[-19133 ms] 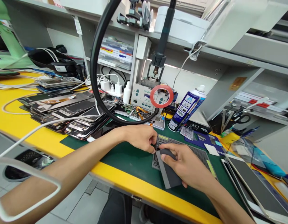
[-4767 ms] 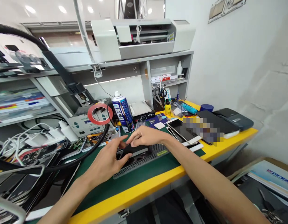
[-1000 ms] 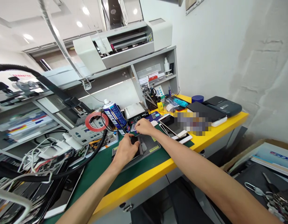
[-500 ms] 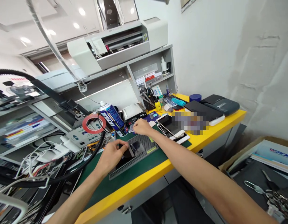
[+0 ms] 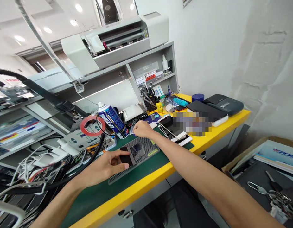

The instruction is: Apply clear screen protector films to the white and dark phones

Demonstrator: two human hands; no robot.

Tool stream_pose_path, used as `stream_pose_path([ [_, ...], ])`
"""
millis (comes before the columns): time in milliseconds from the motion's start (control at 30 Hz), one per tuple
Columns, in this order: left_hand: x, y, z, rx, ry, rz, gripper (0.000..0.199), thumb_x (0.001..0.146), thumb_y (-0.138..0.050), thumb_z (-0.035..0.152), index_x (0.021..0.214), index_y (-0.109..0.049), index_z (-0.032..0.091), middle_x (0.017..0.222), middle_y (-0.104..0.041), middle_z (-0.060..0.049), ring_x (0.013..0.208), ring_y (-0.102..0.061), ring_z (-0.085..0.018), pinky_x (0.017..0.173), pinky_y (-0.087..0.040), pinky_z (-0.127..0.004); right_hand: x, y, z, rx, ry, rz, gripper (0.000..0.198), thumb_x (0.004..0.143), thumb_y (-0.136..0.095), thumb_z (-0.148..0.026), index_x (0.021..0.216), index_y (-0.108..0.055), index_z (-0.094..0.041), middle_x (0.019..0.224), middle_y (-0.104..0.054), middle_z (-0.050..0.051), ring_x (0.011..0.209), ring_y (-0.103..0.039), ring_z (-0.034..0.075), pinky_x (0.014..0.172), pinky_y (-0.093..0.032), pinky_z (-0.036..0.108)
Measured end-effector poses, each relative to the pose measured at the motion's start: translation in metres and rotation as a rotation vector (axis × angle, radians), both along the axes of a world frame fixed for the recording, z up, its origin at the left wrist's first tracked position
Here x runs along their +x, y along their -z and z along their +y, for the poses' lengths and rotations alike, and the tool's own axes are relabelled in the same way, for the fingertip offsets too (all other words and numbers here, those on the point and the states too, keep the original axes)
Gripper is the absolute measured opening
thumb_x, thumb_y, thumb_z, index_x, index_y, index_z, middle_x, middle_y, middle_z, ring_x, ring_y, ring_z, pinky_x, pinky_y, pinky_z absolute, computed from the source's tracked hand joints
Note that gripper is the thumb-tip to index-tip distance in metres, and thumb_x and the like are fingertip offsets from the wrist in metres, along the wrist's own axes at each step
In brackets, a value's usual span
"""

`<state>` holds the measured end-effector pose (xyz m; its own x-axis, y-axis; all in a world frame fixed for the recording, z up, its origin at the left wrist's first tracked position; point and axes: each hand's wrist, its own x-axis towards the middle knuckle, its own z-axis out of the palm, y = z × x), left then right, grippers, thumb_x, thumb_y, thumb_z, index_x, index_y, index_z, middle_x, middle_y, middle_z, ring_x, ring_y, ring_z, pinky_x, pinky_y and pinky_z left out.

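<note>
A dark, phone-like slab (image 5: 128, 159) lies on a grey perforated pad (image 5: 149, 148), with a grey strip and a clear, shiny film (image 5: 138, 151) at its right end. My left hand (image 5: 110, 164) grips the slab's left part, thumb on the near edge and fingers on the far edge. Beyond the pad's far edge, my right hand (image 5: 143, 129) is closed with curled fingers, close to a blue-and-white spray can (image 5: 113, 120). Whatever it may hold is hidden behind the fingers.
Two white-framed devices (image 5: 172, 127) lie right of my right forearm. A roll of red tape (image 5: 84, 126) hangs at the left by a black hose (image 5: 98, 152). White cables (image 5: 27, 174) crowd the far left. A yellow edge (image 5: 136, 198) borders the bench.
My left hand has changed from a pinch over the slab to a spread grip along its two edges. My right hand stays in about the same place. The view has shifted slightly.
</note>
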<state>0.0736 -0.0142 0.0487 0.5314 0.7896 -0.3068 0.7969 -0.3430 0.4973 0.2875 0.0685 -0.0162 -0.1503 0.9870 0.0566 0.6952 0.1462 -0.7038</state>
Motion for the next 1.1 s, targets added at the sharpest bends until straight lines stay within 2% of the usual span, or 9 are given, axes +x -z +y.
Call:
stream_pose_path([
  [67, 0.001, -0.003, 0.0, 0.023, 0.035, 0.037, 0.057, 0.084, -0.058, 0.059, 0.13, -0.061, 0.026, 0.069, -0.058, 0.001, 0.061, -0.05, -0.016, 0.055, -0.036, -0.023, 0.0, 0.0, 0.0, 0.001, -0.003, -0.008, 0.029, 0.093, -0.062, -0.033, 0.117, -0.061, -0.016, 0.117, -0.063, 0.008, 0.097, -0.064, 0.021, 0.08, -0.055, 0.039],
  [233, 0.001, -0.007, 0.0, 0.086, 0.098, 0.07, 0.05, 0.084, -0.057, 0.06, 0.124, -0.067, 0.031, 0.094, -0.069, -0.004, 0.074, -0.06, -0.021, 0.061, -0.044, -0.024, 0.0, 0.001, 0.0, 0.004, -0.007, -0.021, 0.028, 0.092, -0.062, -0.033, 0.116, -0.061, -0.017, 0.114, -0.063, 0.007, 0.097, -0.064, 0.021, 0.079, -0.055, 0.037],
  [433, -0.001, -0.005, 0.001, 0.217, 0.164, 0.107, 0.045, 0.087, -0.054, 0.059, 0.12, -0.07, 0.033, 0.11, -0.063, -0.007, 0.095, -0.06, -0.026, 0.079, -0.048, -0.029, 0.0, 0.003, 0.001, 0.01, -0.013, -0.029, 0.027, 0.093, -0.062, -0.033, 0.115, -0.061, -0.017, 0.113, -0.064, 0.007, 0.095, -0.065, 0.02, 0.078, -0.055, 0.036],
  [567, 0.0, -0.002, 0.003, 0.294, 0.22, 0.121, 0.042, 0.09, -0.05, 0.058, 0.119, -0.069, 0.035, 0.109, -0.06, -0.006, 0.097, -0.059, -0.024, 0.086, -0.046, -0.03, 0.0, 0.002, 0.001, 0.007, -0.017, -0.039, 0.027, 0.093, -0.062, -0.033, 0.114, -0.062, -0.017, 0.111, -0.064, 0.007, 0.093, -0.065, 0.02, 0.077, -0.055, 0.035],
  [833, 0.002, 0.001, 0.01, 0.281, 0.212, 0.111, 0.045, 0.091, -0.047, 0.06, 0.12, -0.068, 0.033, 0.111, -0.056, -0.006, 0.096, -0.059, -0.022, 0.085, -0.047, -0.029, 0.0, 0.001, 0.0, 0.015, -0.018, -0.046, 0.027, 0.093, -0.062, -0.033, 0.114, -0.062, -0.016, 0.112, -0.064, 0.007, 0.095, -0.065, 0.02, 0.078, -0.055, 0.036],
  [1100, 0.013, 0.0, 0.015, 0.312, 0.27, 0.116, 0.047, 0.092, -0.043, 0.061, 0.123, -0.066, 0.034, 0.108, -0.056, -0.007, 0.087, -0.058, -0.021, 0.079, -0.046, -0.03, -0.002, 0.004, 0.003, 0.028, -0.008, -0.026, 0.028, 0.093, -0.062, -0.033, 0.117, -0.062, -0.018, 0.118, -0.062, 0.008, 0.098, -0.064, 0.021, 0.08, -0.055, 0.037],
])
